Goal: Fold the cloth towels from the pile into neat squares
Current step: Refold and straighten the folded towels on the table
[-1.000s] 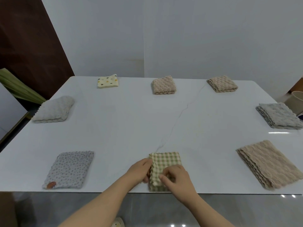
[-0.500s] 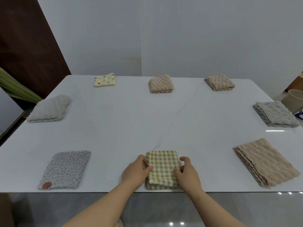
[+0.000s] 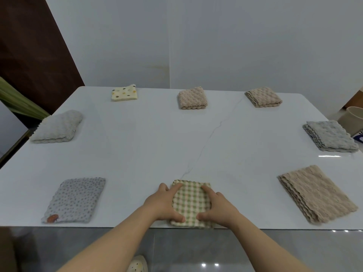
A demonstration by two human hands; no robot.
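Note:
A green-and-cream checked towel (image 3: 191, 203), folded into a small square, lies at the near edge of the white table (image 3: 157, 146). My left hand (image 3: 163, 205) clasps its left side, fingers on top and thumb near the front corner. My right hand (image 3: 218, 207) clasps its right side the same way. Several other folded towels ring the table: a grey dotted one (image 3: 75, 200) near left, a pale fluffy one (image 3: 58, 126) far left, a cream polka-dot one (image 3: 124, 92) at the back.
Two beige towels (image 3: 192, 98) (image 3: 263, 97) lie along the back edge. A grey towel (image 3: 331, 136) and a larger tan towel (image 3: 316, 193) sit on the right. A beige bin (image 3: 351, 120) stands beyond the right edge. The wall is close behind.
My right hand slid off the top of the checked towel to its right side. Both hands now frame and press it, and the towel lies flatter and squarer.

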